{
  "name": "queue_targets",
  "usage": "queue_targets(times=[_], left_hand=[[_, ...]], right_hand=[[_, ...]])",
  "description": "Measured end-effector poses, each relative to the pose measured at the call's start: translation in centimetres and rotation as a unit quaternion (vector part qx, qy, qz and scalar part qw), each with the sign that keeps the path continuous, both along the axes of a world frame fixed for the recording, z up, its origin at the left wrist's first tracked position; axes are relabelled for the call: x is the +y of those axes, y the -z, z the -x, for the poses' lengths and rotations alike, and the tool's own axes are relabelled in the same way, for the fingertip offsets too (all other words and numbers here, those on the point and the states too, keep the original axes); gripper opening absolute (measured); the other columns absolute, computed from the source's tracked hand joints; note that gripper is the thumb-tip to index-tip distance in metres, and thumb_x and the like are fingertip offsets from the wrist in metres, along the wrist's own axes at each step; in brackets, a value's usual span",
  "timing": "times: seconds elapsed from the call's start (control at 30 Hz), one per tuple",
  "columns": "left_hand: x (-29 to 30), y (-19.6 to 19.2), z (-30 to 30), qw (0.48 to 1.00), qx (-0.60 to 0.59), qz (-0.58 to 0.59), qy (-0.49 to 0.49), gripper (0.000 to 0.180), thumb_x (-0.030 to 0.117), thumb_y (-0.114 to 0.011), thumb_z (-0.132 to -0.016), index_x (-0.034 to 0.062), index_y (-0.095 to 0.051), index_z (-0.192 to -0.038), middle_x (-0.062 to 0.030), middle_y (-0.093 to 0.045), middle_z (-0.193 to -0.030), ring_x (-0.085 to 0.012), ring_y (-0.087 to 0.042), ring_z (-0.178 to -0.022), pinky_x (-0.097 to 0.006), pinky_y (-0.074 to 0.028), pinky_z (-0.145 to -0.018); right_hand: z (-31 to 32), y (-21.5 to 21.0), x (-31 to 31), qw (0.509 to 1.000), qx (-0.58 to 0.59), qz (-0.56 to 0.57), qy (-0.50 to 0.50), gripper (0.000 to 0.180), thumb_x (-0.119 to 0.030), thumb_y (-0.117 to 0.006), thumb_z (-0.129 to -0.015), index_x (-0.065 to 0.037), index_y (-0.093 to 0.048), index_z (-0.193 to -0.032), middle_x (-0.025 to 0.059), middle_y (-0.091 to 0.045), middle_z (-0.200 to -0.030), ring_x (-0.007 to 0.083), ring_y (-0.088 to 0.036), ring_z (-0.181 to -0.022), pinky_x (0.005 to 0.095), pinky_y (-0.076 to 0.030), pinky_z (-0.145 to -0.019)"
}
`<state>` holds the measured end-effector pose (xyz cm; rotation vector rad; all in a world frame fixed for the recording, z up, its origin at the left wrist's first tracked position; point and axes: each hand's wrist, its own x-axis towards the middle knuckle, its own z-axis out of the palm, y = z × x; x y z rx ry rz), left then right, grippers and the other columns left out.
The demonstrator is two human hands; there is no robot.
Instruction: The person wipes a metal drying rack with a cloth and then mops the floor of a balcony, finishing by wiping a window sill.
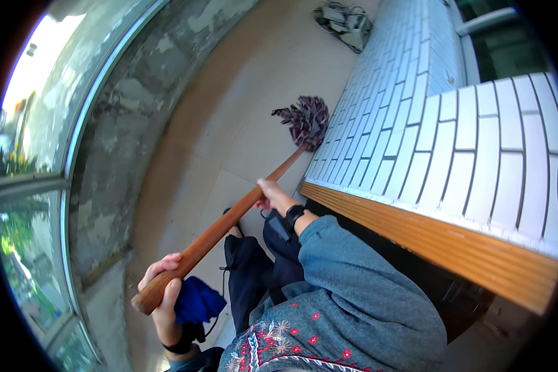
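Observation:
A mop with a long reddish-brown wooden handle (pixel 220 226) slants from the lower left up toward the wall on the right. Its dark purple-and-grey cloth strip head (pixel 308 119) rests on the floor against the foot of the tiled wall. My left hand (pixel 162 282) is wrapped round the handle close to its top end. Farther down the shaft, my right hand (pixel 271 194) grips it, closed, with a black band on the wrist. A blue cloth (pixel 198 301) hangs beside my left hand; what holds it up is hidden.
White brick-like tiles (pixel 409 118) cover the right wall, beside a brown wooden door frame (pixel 428 245). A dark tray-like thing holding tangled cables and boxes (pixel 344 25) lies on the beige floor (pixel 229 130) at the far end. Left stands a patchy grey wall (pixel 127 118) under windows (pixel 31 248).

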<state>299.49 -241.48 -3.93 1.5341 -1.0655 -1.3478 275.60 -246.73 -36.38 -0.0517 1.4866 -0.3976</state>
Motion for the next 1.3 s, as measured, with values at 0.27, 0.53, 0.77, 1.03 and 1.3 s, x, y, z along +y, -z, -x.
queue_targets(times=[0.27, 0.53, 0.77, 1.03, 1.3], left_hand=[[-4.3, -6.2, -3.3, 0.964, -0.03, 0.102, 0.244, 0.021, 0.001, -0.062, -0.068, -0.0022, -0.059, -0.088, -0.0109, -0.063, -0.091, -0.0168, -0.06, -0.087, -0.028, -0.045, -0.081], [-7.6, -5.0, 4.7, 0.812, 0.064, 0.206, 0.542, 0.036, 0.013, -0.066, -0.074, 0.0035, -0.053, -0.107, -0.0112, -0.06, -0.098, -0.0195, -0.06, -0.09, -0.03, -0.046, -0.078], [4.5, 1.8, 14.2, 0.592, -0.053, 0.324, 0.736, 0.045, 0.025, -0.068, -0.066, 0.0096, -0.055, -0.106, -0.0125, -0.06, -0.095, -0.0307, -0.06, -0.087, -0.039, -0.049, -0.073], [18.6, 8.8, 14.9, 0.462, -0.096, 0.306, 0.827, 0.038, 0.029, -0.067, -0.067, 0.0085, -0.057, -0.098, -0.0158, -0.058, -0.088, -0.0352, -0.061, -0.079, -0.042, -0.05, -0.067], [27.1, 18.5, 12.5, 0.259, -0.188, 0.298, 0.9, 0.025, 0.019, -0.064, -0.066, 0.0043, -0.065, -0.086, -0.0165, -0.063, -0.086, -0.0324, -0.063, -0.082, -0.041, -0.05, -0.066]], right_hand=[[-3.3, -8.5, 3.5, 0.999, -0.038, -0.036, 0.015, 0.067, -0.059, -0.034, -0.084, 0.002, -0.042, -0.112, 0.0179, -0.058, -0.074, 0.023, -0.059, -0.05, 0.0284, -0.047, -0.038], [0.4, -31.9, 12.2, 0.838, 0.229, 0.484, 0.104, 0.029, -0.013, -0.047, -0.09, 0.0, -0.049, -0.116, 0.0094, -0.062, -0.089, 0.0096, -0.058, -0.058, 0.0202, -0.046, -0.051], [-5.1, -42.2, 29.8, 0.568, 0.482, 0.642, 0.181, 0.075, -0.058, -0.021, -0.089, 0.004, -0.038, -0.127, 0.0238, -0.052, -0.109, 0.017, -0.052, -0.051, 0.0221, -0.04, -0.043], [-14.7, -42.0, 43.6, 0.729, 0.585, 0.267, 0.234, 0.038, -0.026, -0.05, -0.088, -0.004, -0.05, -0.119, 0.0097, -0.058, -0.079, 0.0119, -0.048, -0.048, 0.0231, -0.04, -0.041], [-21.4, -38.0, 51.7, 0.809, 0.403, -0.096, 0.418, 0.043, -0.039, -0.054, -0.086, -0.002, -0.059, -0.106, 0.0037, -0.053, -0.071, 0.011, -0.046, -0.057, 0.027, -0.039, -0.05]])
